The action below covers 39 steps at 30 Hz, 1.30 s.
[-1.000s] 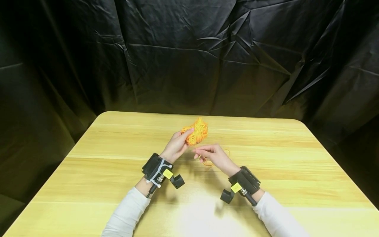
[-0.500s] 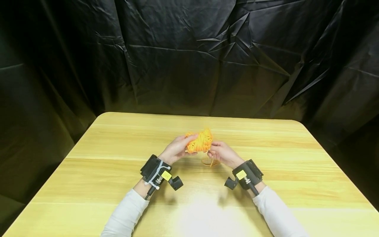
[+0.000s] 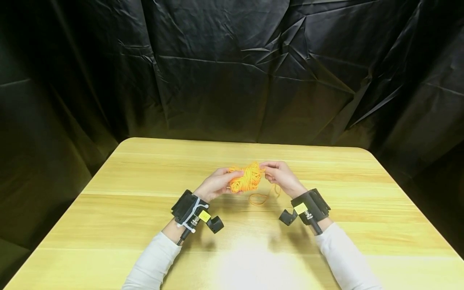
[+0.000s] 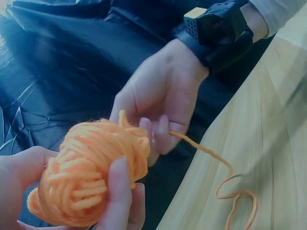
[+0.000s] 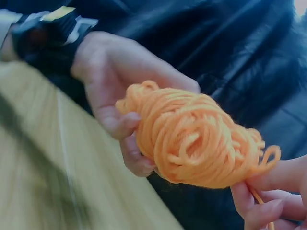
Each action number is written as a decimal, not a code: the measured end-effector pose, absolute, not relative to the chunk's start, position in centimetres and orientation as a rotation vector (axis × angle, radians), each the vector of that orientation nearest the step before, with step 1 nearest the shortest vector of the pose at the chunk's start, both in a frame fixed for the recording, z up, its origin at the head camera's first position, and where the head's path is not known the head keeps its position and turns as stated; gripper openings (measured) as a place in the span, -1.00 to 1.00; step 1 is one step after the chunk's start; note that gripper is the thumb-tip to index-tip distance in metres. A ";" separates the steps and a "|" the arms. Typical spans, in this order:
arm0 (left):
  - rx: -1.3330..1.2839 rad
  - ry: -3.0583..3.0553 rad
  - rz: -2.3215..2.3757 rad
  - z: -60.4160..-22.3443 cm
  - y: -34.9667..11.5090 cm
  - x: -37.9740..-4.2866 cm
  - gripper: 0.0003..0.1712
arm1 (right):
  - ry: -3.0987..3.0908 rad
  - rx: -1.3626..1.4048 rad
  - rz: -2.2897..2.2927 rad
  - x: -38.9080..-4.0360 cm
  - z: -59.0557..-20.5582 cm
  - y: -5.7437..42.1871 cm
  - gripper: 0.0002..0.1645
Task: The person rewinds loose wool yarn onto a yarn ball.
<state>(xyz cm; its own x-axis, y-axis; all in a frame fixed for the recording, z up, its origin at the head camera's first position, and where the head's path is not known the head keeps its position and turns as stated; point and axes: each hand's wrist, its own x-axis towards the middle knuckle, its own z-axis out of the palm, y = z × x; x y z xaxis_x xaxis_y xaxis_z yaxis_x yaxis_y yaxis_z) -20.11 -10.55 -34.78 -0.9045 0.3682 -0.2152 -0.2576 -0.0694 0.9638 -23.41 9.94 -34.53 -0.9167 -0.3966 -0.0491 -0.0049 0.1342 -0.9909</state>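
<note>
An orange ball of yarn [image 3: 250, 178], wound into an oblong bundle, is held up over the table. My left hand [image 3: 216, 183] grips its left end, with the thumb across the strands and fingers curled beneath, as the left wrist view shows. At the other end my right hand [image 3: 282, 176] pinches the loose strand close against the bundle. A small loop [image 5: 272, 157] sticks out beside those fingertips in the right wrist view. From the right fingers the yarn tail [image 4: 211, 154] trails away and ends in loose curls over the wood.
The pale wooden table [image 3: 145, 169] spreads beneath both arms, with a bright glare patch near its front. Black sheeting [image 3: 210, 96] hangs behind the far edge. A wrist-mounted camera [image 3: 216, 224] juts out from the left wrist, another camera [image 3: 288, 217] from the right.
My right hand has shifted right and upward, from below the yarn to its right end. The left hand has lowered the ball slightly toward me and turned it more sideways.
</note>
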 end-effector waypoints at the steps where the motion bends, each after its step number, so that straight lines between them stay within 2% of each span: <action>1: 0.120 1.796 2.029 -34.8 -10.6 -20.1 -0.60 | 2.171 -0.390 -1.832 -23.3 -34.3 9.8 -0.67; 12: 0.135 1.805 2.079 -34.8 -10.5 -20.0 -0.68 | 2.651 -0.564 -1.645 -21.8 -32.6 8.7 -0.78; 28: 0.137 1.816 2.069 -34.8 -10.3 -19.9 -0.58 | 2.678 -0.668 -1.654 -21.2 -32.2 8.2 -0.79; 39: 0.047 1.892 2.183 -35.3 -9.2 -20.2 -0.69 | 2.732 -0.776 -1.726 -19.9 -32.3 7.3 -0.83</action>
<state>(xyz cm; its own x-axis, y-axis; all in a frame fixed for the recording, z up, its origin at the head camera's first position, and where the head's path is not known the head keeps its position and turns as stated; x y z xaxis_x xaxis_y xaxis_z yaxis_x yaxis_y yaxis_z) -20.24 -9.20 -35.33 -0.9677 0.2098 -0.1395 -0.1679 -0.1243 0.9779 -19.87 7.31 -32.30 -0.8755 -0.2869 0.3888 -0.4743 0.3571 -0.8047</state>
